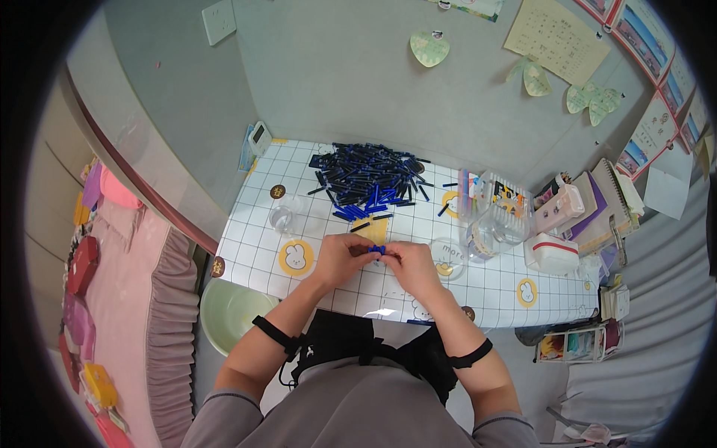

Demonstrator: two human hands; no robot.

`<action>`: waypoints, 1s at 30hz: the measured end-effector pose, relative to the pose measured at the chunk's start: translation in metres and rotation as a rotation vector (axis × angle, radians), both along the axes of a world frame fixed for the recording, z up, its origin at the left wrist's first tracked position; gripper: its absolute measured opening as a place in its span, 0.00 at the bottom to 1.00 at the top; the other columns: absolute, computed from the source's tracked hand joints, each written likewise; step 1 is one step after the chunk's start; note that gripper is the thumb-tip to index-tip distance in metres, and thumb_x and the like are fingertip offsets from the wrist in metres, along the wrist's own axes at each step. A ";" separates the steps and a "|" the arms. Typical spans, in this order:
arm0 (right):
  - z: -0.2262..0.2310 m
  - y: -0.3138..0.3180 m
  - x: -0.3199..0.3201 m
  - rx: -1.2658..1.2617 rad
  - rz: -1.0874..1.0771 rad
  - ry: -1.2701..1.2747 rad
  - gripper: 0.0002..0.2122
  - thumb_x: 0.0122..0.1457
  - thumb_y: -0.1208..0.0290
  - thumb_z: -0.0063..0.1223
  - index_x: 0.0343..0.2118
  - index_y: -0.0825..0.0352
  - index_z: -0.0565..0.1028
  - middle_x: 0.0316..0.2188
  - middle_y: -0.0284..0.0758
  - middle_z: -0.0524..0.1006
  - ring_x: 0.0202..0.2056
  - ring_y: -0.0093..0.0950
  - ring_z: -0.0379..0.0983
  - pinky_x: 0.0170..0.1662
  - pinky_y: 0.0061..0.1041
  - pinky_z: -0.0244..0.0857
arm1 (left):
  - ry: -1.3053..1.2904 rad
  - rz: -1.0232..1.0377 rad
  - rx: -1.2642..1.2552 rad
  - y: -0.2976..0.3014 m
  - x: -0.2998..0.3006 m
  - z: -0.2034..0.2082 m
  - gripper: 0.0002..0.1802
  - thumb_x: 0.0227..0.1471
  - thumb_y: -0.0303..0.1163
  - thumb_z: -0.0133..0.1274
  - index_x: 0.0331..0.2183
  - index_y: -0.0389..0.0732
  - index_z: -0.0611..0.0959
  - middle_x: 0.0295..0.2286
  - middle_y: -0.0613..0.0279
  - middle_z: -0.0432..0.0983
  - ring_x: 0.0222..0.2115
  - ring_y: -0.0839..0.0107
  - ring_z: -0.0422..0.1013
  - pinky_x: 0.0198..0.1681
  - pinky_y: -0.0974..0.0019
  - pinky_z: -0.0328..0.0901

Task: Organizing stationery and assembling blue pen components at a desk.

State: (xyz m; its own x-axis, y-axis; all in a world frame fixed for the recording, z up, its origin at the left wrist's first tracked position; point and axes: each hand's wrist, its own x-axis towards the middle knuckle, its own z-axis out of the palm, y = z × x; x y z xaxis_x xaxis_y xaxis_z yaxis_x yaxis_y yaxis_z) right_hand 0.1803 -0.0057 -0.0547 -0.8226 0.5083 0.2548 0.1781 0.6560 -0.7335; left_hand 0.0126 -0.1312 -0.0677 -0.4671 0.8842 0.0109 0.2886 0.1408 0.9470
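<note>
My left hand (pixel 345 258) and my right hand (pixel 412 266) meet over the near middle of the table. Their fingertips pinch small bright-blue plastic pieces (pixel 378 249) between them; how many, and whether they are joined, I cannot make out. Just beyond my fingers, a few loose dark sticks and a yellow patch lie on the white checked table cover (pixel 336 295). Farther back is a large heap of short black-and-blue sticks (pixel 366 173), pen-like in shape. Along its near edge several plain blue tubes (pixel 355 213) lie together.
A clear cup (pixel 282 219) stands left of the heap. To the right are a clear round dish (pixel 448 259), clear jars (pixel 484 240), a white box with a red stripe (pixel 551 252) and notebooks (pixel 601 194). A green basin (pixel 233 313) sits below the table's left edge.
</note>
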 end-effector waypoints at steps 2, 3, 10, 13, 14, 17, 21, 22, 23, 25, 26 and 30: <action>0.002 -0.001 0.000 -0.010 0.007 0.004 0.04 0.60 0.76 0.66 0.35 0.69 0.82 0.28 0.45 0.82 0.31 0.47 0.80 0.35 0.40 0.72 | 0.018 0.000 0.015 0.000 -0.001 -0.002 0.12 0.54 0.26 0.73 0.40 0.32 0.92 0.33 0.57 0.90 0.32 0.75 0.84 0.39 0.71 0.78; 0.002 -0.002 -0.001 -0.035 -0.008 -0.013 0.06 0.60 0.77 0.67 0.38 0.69 0.82 0.29 0.44 0.83 0.32 0.46 0.81 0.35 0.39 0.73 | 0.034 0.001 0.029 0.000 -0.002 -0.003 0.12 0.54 0.28 0.74 0.40 0.33 0.92 0.31 0.56 0.90 0.31 0.74 0.84 0.38 0.71 0.78; -0.003 0.001 -0.003 -0.042 -0.003 -0.072 0.16 0.59 0.78 0.68 0.50 0.69 0.80 0.31 0.42 0.86 0.33 0.42 0.84 0.38 0.36 0.77 | 0.081 -0.026 0.042 0.001 -0.004 -0.002 0.12 0.54 0.29 0.73 0.41 0.36 0.93 0.31 0.55 0.90 0.30 0.72 0.84 0.37 0.70 0.77; -0.005 0.004 -0.008 -0.057 -0.025 -0.062 0.18 0.58 0.77 0.69 0.52 0.70 0.80 0.30 0.41 0.86 0.32 0.41 0.85 0.38 0.36 0.77 | 0.120 -0.038 -0.026 0.007 -0.008 0.001 0.14 0.53 0.31 0.74 0.41 0.36 0.92 0.31 0.55 0.89 0.29 0.70 0.84 0.36 0.67 0.77; -0.005 0.006 -0.010 -0.057 -0.025 -0.062 0.18 0.58 0.77 0.69 0.52 0.70 0.80 0.30 0.41 0.86 0.32 0.41 0.85 0.38 0.36 0.77 | 0.161 -0.035 -0.023 0.012 -0.010 -0.001 0.16 0.52 0.32 0.74 0.42 0.37 0.92 0.30 0.55 0.89 0.29 0.69 0.84 0.36 0.66 0.77; -0.003 0.009 -0.015 -0.102 -0.064 -0.112 0.19 0.57 0.77 0.70 0.52 0.70 0.80 0.29 0.40 0.86 0.32 0.40 0.85 0.38 0.35 0.77 | 0.237 -0.036 -0.053 0.022 -0.015 0.000 0.17 0.50 0.35 0.74 0.41 0.37 0.92 0.29 0.56 0.89 0.29 0.67 0.84 0.36 0.65 0.77; -0.001 0.011 -0.017 -0.098 -0.063 -0.139 0.18 0.57 0.78 0.70 0.51 0.70 0.81 0.29 0.40 0.86 0.32 0.40 0.85 0.39 0.35 0.78 | 0.244 -0.043 -0.081 0.027 -0.020 -0.002 0.18 0.49 0.36 0.74 0.41 0.38 0.93 0.29 0.56 0.89 0.29 0.67 0.84 0.37 0.66 0.76; 0.000 0.011 -0.017 -0.095 -0.057 -0.143 0.18 0.57 0.78 0.70 0.50 0.69 0.81 0.30 0.41 0.85 0.31 0.40 0.84 0.39 0.35 0.78 | 0.244 -0.044 -0.082 0.027 -0.021 -0.002 0.18 0.49 0.36 0.74 0.41 0.38 0.93 0.29 0.56 0.89 0.29 0.67 0.84 0.37 0.66 0.76; -0.001 0.011 -0.018 -0.095 -0.058 -0.143 0.18 0.57 0.78 0.70 0.50 0.69 0.81 0.30 0.41 0.85 0.31 0.40 0.84 0.39 0.35 0.78 | 0.236 -0.055 -0.113 0.027 -0.023 -0.001 0.18 0.48 0.37 0.75 0.41 0.39 0.93 0.30 0.56 0.89 0.30 0.67 0.84 0.37 0.66 0.76; -0.004 0.011 -0.018 -0.091 -0.061 -0.062 0.16 0.57 0.80 0.69 0.49 0.69 0.81 0.30 0.41 0.85 0.32 0.41 0.84 0.39 0.37 0.77 | 0.227 -0.069 -0.144 0.027 -0.024 0.001 0.18 0.48 0.37 0.75 0.40 0.40 0.94 0.30 0.56 0.89 0.30 0.67 0.84 0.38 0.66 0.76; -0.006 0.012 -0.018 -0.092 -0.061 -0.063 0.16 0.57 0.80 0.69 0.49 0.69 0.81 0.30 0.41 0.85 0.32 0.41 0.84 0.39 0.37 0.77 | 0.224 -0.063 -0.151 0.028 -0.024 0.001 0.17 0.48 0.37 0.75 0.40 0.40 0.94 0.30 0.56 0.89 0.30 0.67 0.84 0.38 0.66 0.76; -0.008 0.013 -0.018 -0.006 -0.036 -0.044 0.17 0.57 0.81 0.68 0.50 0.69 0.80 0.29 0.41 0.84 0.33 0.44 0.83 0.39 0.40 0.76 | 0.234 -0.051 -0.161 0.028 -0.026 0.004 0.17 0.48 0.37 0.75 0.40 0.41 0.94 0.30 0.56 0.89 0.30 0.68 0.84 0.38 0.66 0.76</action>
State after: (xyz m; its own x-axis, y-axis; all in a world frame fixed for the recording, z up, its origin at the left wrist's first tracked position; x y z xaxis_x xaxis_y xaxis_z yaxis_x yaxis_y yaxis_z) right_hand 0.1620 0.0077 -0.0629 -0.8140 0.5394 0.2154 0.2340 0.6440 -0.7283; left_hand -0.0135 -0.1032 -0.0633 -0.4232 0.9056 -0.0293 0.5076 0.2638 0.8203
